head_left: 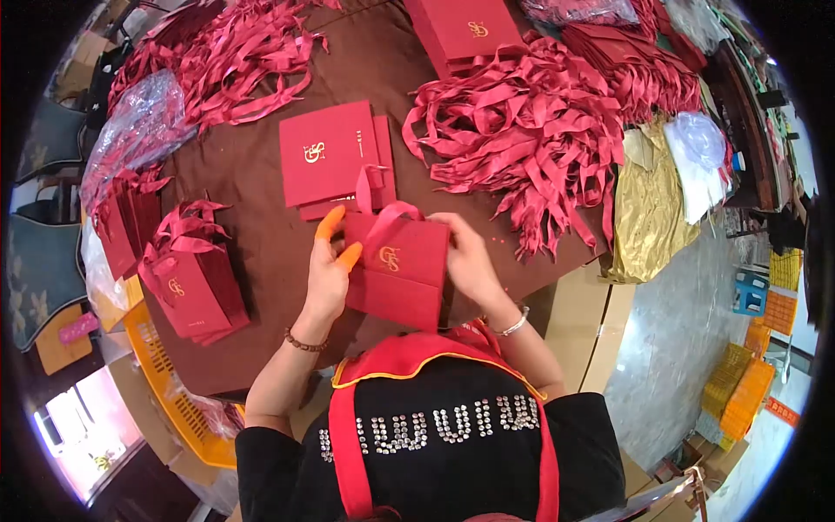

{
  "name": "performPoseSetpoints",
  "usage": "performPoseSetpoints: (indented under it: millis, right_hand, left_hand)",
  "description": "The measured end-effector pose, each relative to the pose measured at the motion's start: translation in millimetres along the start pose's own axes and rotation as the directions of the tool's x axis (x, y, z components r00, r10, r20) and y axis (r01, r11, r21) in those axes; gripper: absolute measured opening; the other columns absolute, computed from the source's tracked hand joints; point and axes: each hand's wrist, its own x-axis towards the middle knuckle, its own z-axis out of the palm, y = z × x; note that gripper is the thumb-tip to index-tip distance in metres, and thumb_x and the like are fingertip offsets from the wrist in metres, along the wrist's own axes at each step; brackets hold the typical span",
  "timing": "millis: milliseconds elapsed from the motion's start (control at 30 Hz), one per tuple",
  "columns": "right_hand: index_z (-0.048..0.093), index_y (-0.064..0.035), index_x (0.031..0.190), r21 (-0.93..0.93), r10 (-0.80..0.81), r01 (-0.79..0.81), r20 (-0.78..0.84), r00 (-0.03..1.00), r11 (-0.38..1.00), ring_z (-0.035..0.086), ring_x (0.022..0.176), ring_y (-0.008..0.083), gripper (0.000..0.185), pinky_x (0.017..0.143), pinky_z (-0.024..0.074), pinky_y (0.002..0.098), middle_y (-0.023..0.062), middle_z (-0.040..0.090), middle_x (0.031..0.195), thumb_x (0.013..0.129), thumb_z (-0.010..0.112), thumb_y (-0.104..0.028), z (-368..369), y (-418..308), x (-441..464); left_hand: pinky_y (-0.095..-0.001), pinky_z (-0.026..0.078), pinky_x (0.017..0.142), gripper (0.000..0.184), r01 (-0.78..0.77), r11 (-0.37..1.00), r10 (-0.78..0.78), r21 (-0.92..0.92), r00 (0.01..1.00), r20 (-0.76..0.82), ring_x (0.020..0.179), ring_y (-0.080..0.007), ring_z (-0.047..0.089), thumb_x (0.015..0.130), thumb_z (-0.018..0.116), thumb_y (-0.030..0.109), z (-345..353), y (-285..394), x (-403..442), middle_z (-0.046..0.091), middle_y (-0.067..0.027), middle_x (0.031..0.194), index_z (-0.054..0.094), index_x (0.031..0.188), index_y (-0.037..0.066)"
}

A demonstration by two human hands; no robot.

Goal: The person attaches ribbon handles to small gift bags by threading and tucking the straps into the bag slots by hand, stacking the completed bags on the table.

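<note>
A red paper bag [396,277] with a gold logo and a red ribbon handle is held up in front of the apron. My left hand [333,261], with orange covers on two fingers, grips its left edge. My right hand [467,257] is closed on the bag's right side, its fingertips partly hidden behind it. Just beyond, a small stack of red bags [326,155] lies flat on the brown cloth, and a ribbon loop rises from it near the held bag.
Large heaps of ribbon-handled bags lie at the back right [522,122] and back left [235,65]. More bags [193,291] stand at the left. Gold plastic [652,200] hangs at the right table edge; an orange crate [161,365] is at the lower left.
</note>
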Motion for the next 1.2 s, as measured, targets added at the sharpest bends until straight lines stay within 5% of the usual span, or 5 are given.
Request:
performPoseSetpoints:
  millis: [200, 633, 800, 933, 1200]
  right_hand:
    - [0.054, -0.0037, 0.111, -0.116, 0.031, -0.056, -0.214, 0.976, 0.992, 0.046, 0.067, 0.0024, 0.024, 0.059, 0.0408, 0.0172, -0.0010, 0.055, 0.086, 0.088, 0.060, -0.007, -44.3, 4.5, -8.8]
    - [0.056, -0.0108, 0.118, -0.817, -0.328, -0.180, -0.408, 0.852, 0.548, 0.058, 0.098, 0.0301, 0.038, 0.077, 0.0482, 0.0401, 0.0115, 0.055, 0.111, 0.083, 0.063, -0.023, -121.2, -23.7, 25.8]
    - [0.065, -0.0079, 0.104, -0.888, -0.516, -0.129, -0.369, 0.773, 0.442, 0.058, 0.088, 0.0285, 0.026, 0.076, 0.0466, 0.0374, 0.0074, 0.058, 0.107, 0.084, 0.063, -0.024, -118.5, -42.1, 12.1]
    - [0.067, -0.0044, 0.096, -0.966, -0.622, -0.110, -0.236, 0.747, 0.234, 0.059, 0.080, 0.0234, 0.019, 0.068, 0.0469, 0.0360, 0.0077, 0.062, 0.094, 0.087, 0.060, -0.020, -113.5, -57.7, -10.0]
    - [0.057, 0.0020, 0.106, 0.018, 0.183, -0.183, -0.009, 0.983, 0.983, 0.053, 0.069, 0.0049, 0.024, 0.059, 0.0445, 0.0205, 0.0006, 0.061, 0.083, 0.089, 0.060, -0.015, -26.4, -55.0, -33.0]
  left_hand:
    - [-0.0327, 0.046, 0.057, 0.059, -0.286, 0.447, 0.152, 0.848, 0.958, 0.243, 0.064, -0.0230, 0.059, 0.081, 0.065, 0.002, -22.3, -1.7, -13.5, 0.057, -0.0103, 0.076, 0.037, 0.132, 0.004]
    - [-0.0394, 0.048, 0.063, 0.052, -0.559, 0.173, 0.298, 0.811, 0.814, 0.498, 0.067, -0.0290, 0.058, 0.080, 0.066, 0.022, 16.0, 17.1, -24.1, 0.057, -0.0105, 0.078, 0.050, 0.127, 0.011]
    - [-0.0331, 0.049, 0.066, 0.054, -0.533, 0.191, 0.073, 0.825, 0.845, 0.529, 0.073, -0.0256, 0.061, 0.083, 0.061, 0.016, 46.4, 13.1, 7.3, 0.062, -0.0092, 0.082, 0.042, 0.134, 0.012]
    - [-0.0308, 0.048, 0.075, 0.068, 0.077, 0.958, 0.086, -0.275, 0.840, 0.536, 0.084, -0.0201, 0.062, 0.095, 0.046, 0.008, 54.9, 28.5, 21.2, 0.056, -0.0170, 0.119, 0.006, 0.148, 0.018]
    - [-0.0259, 0.047, 0.080, 0.043, 0.159, 0.986, -0.165, 0.052, 0.878, 0.449, 0.089, -0.0129, 0.060, 0.093, 0.052, 0.010, 73.0, 17.0, 18.3, 0.062, -0.0074, 0.100, 0.040, 0.134, 0.002]
